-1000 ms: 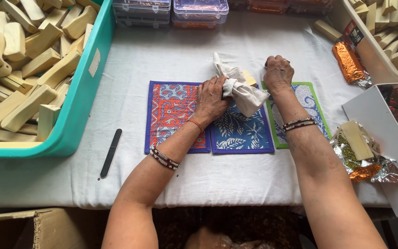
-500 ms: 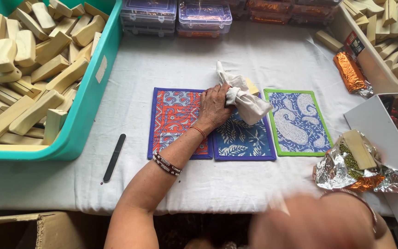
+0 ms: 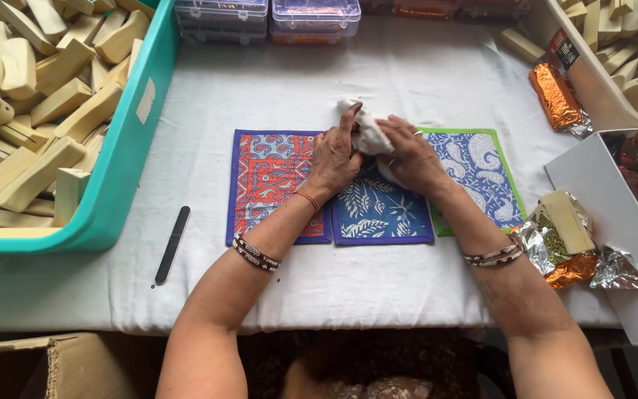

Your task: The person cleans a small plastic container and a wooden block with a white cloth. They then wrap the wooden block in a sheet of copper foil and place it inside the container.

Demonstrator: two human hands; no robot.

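We see a worktop (image 3: 407, 81) covered in a white cloth, running the full width of the view. At its left end sits a big teal bin (image 3: 123, 170) heaped with pale wooden blocks (image 3: 31, 111); a second light bin (image 3: 592, 81) of the same blocks stands at the far right corner. A white board (image 3: 622, 244) lies at the right edge, with crumpled foil wrappers (image 3: 555, 251) on and beside it, one holding a pale block. Two clear plastic cases (image 3: 267, 15) sit along the far edge.

In the middle lie three printed mats side by side, edges touching or overlapping: a red and blue mat (image 3: 267, 177), a dark blue leaf mat (image 3: 378, 214) and a green-edged paisley mat (image 3: 481, 170). A black nail file (image 3: 173, 244) rests on the cloth between the teal bin and the red mat.

Over the blue leaf mat, our left hand (image 3: 334, 159) and right hand (image 3: 411, 155) meet around a small bundle in white paper (image 3: 367, 133). The bundle sits between the two grips, just above the mat's far edge, part of it poking out past the fingertips. The left grip is curled against its left side, fingers pressed to the paper; the right grip is closed over its right side and top. Both wrists wear beaded bracelets (image 3: 256, 253).
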